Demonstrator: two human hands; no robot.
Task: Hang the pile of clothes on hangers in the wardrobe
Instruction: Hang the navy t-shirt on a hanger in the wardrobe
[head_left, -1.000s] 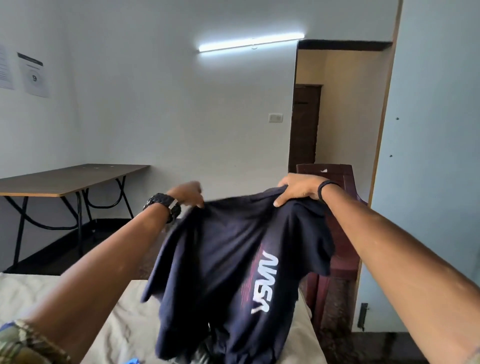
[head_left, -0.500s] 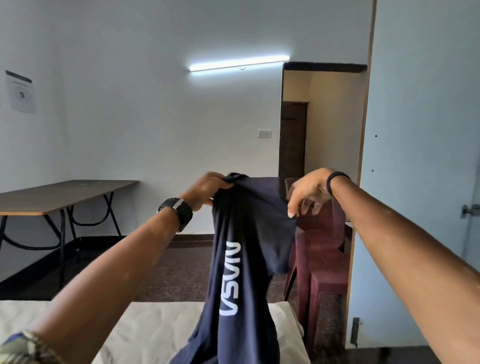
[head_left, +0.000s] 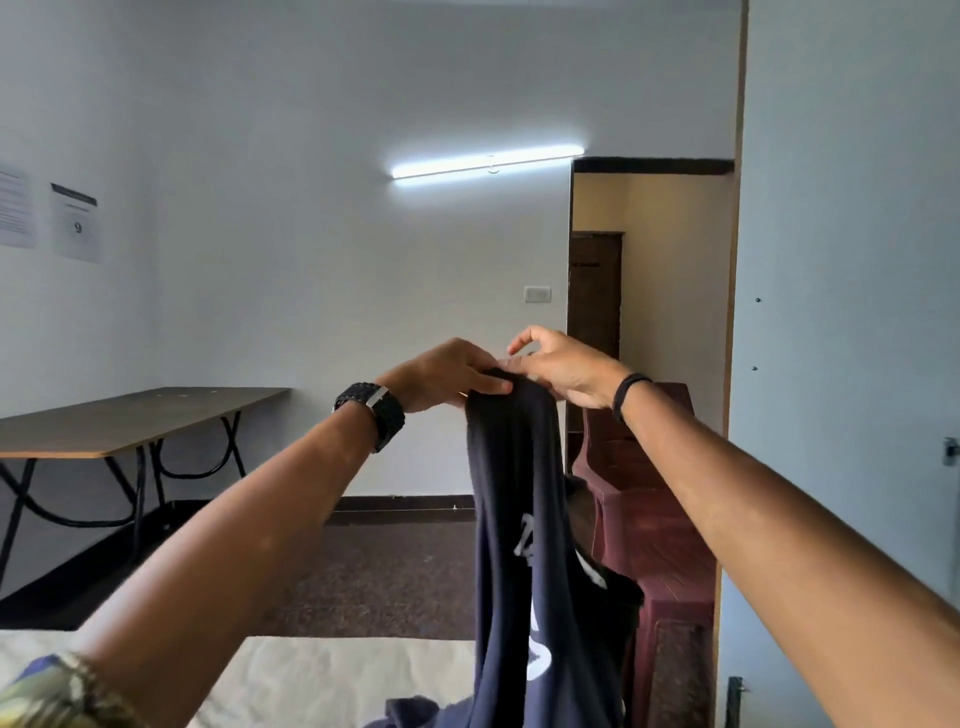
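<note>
A navy T-shirt (head_left: 519, 519) with white lettering hangs in a narrow fold from both my hands, held up in front of me. My left hand (head_left: 447, 371), with a black watch on the wrist, pinches the top of the shirt from the left. My right hand (head_left: 561, 369), with a black band on the wrist, grips the same top edge from the right, its index finger and thumb lifted. The two hands touch above the shirt. The shirt's lower end rests on the beige bed sheet (head_left: 322, 680). No hanger is in view.
A pale blue wardrobe door (head_left: 852, 312) stands open at the right. Stacked maroon plastic chairs (head_left: 654, 509) stand behind the shirt. A brown folding table (head_left: 130, 421) lines the left wall. A doorway (head_left: 644, 291) opens at the back.
My hands came together from a wide spread, and the shirt went from open and flat to a narrow hanging fold. The hands also rose a little.
</note>
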